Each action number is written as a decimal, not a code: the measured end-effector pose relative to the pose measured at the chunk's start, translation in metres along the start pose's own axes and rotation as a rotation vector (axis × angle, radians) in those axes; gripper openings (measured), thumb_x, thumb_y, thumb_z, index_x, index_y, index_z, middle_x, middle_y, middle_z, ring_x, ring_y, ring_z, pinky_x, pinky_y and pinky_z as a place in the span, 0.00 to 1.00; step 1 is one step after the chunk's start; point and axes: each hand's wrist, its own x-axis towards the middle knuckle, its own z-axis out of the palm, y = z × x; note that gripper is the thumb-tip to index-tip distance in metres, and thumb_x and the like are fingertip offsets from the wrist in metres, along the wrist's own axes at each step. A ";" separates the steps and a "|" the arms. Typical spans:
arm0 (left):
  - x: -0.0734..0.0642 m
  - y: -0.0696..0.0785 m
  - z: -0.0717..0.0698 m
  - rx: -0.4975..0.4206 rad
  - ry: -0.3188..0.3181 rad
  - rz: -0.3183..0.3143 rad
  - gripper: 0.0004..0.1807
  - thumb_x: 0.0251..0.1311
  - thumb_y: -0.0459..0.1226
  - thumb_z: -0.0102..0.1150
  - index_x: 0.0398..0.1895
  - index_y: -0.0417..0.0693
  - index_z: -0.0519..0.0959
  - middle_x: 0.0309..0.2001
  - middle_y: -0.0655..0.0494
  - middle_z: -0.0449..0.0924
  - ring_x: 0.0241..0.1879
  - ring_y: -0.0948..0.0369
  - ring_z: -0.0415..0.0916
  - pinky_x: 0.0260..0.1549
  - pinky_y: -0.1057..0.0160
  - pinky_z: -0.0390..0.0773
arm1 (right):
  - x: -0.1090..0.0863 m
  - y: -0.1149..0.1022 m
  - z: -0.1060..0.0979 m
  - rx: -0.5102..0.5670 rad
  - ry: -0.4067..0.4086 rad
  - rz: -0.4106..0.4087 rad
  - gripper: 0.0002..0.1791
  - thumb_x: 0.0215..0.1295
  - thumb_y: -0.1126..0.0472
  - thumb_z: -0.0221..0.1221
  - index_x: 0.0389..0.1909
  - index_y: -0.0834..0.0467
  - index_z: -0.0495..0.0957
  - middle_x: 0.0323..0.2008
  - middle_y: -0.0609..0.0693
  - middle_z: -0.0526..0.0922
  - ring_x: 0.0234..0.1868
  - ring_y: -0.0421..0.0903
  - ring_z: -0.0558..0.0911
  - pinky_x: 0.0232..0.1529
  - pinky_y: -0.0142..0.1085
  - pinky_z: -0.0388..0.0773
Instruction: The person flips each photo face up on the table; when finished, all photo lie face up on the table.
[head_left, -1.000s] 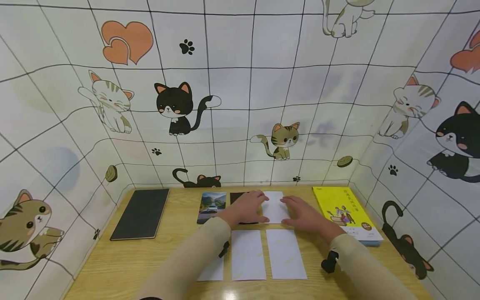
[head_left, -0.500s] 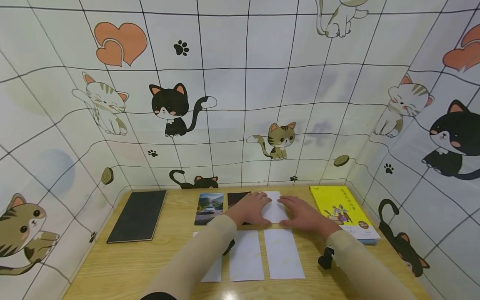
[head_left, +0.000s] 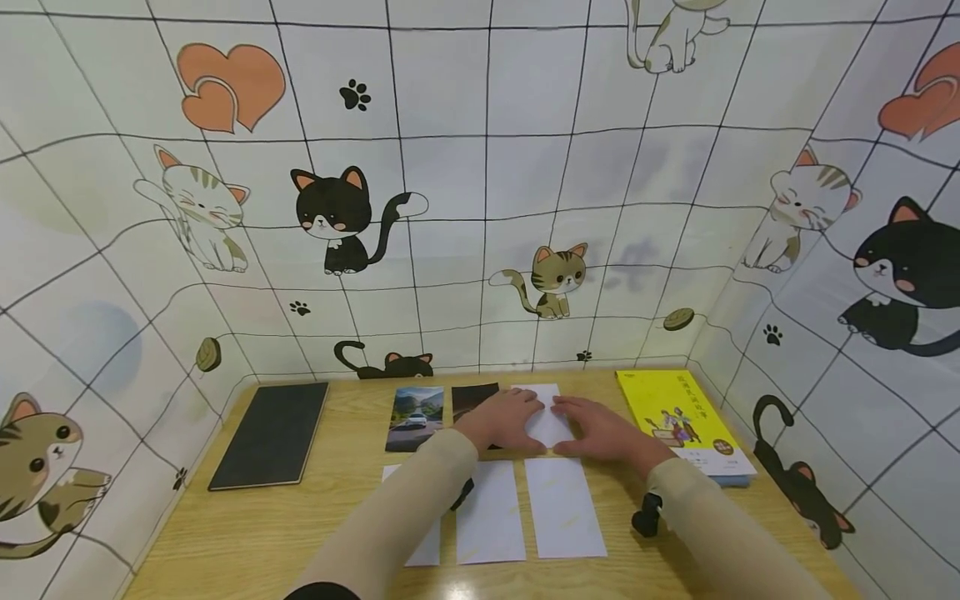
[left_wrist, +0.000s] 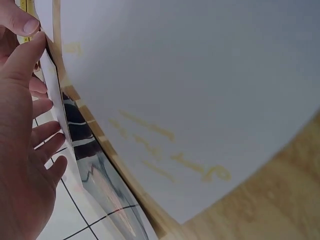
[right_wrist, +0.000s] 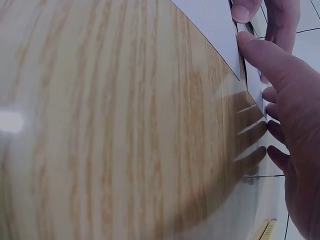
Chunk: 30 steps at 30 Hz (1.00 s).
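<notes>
A white card [head_left: 547,415] lies in the back row on the wooden table, between my two hands. My left hand [head_left: 504,419] rests along its left side with fingers spread, partly covering a dark picture card [head_left: 472,398]. On the card's right side, my right hand [head_left: 603,429] touches the edge with extended fingers. Both thumbs meet near the card's front edge; in the left wrist view the left thumb [left_wrist: 27,55] sits right at that edge. Three white cards form the front row: a right one [head_left: 566,508], a middle one [head_left: 491,512] and a left one [head_left: 429,533] partly under my sleeve.
A picture card with a car and mountains [head_left: 416,419] lies at the back row's left end. A black notebook [head_left: 272,435] is at the far left. At the right, a yellow book [head_left: 678,417] lies on a blue one. Cat-printed cloth walls surround the table [head_left: 247,542].
My thumbs have come closer together at the white card's front edge, and my hands have drawn in slightly around it. The head view has shifted a little to the right.
</notes>
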 end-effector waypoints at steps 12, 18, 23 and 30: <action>0.004 0.001 0.003 0.017 -0.012 -0.002 0.47 0.70 0.72 0.59 0.84 0.57 0.71 0.84 0.56 0.66 0.83 0.51 0.63 0.80 0.52 0.65 | -0.002 0.000 0.004 0.035 0.013 0.011 0.48 0.70 0.33 0.70 0.79 0.61 0.73 0.83 0.58 0.68 0.82 0.64 0.66 0.80 0.64 0.61; 0.006 -0.001 0.005 0.062 -0.020 0.016 0.47 0.71 0.73 0.58 0.84 0.58 0.71 0.85 0.56 0.65 0.83 0.52 0.62 0.81 0.53 0.63 | -0.002 0.002 0.007 0.035 0.021 0.023 0.48 0.70 0.33 0.71 0.80 0.60 0.73 0.83 0.56 0.67 0.83 0.63 0.66 0.81 0.63 0.61; 0.001 -0.001 -0.002 0.024 -0.031 0.025 0.51 0.68 0.74 0.60 0.86 0.58 0.68 0.87 0.56 0.58 0.85 0.53 0.57 0.82 0.51 0.60 | -0.003 0.003 0.007 0.037 0.019 0.037 0.49 0.69 0.33 0.72 0.81 0.58 0.73 0.84 0.55 0.66 0.83 0.61 0.65 0.81 0.62 0.61; -0.004 0.001 -0.009 0.050 -0.054 0.024 0.50 0.70 0.75 0.56 0.87 0.60 0.67 0.87 0.56 0.60 0.84 0.53 0.59 0.80 0.52 0.65 | -0.003 0.003 0.004 0.039 0.018 0.037 0.50 0.69 0.33 0.72 0.82 0.58 0.72 0.84 0.55 0.67 0.83 0.62 0.65 0.81 0.63 0.60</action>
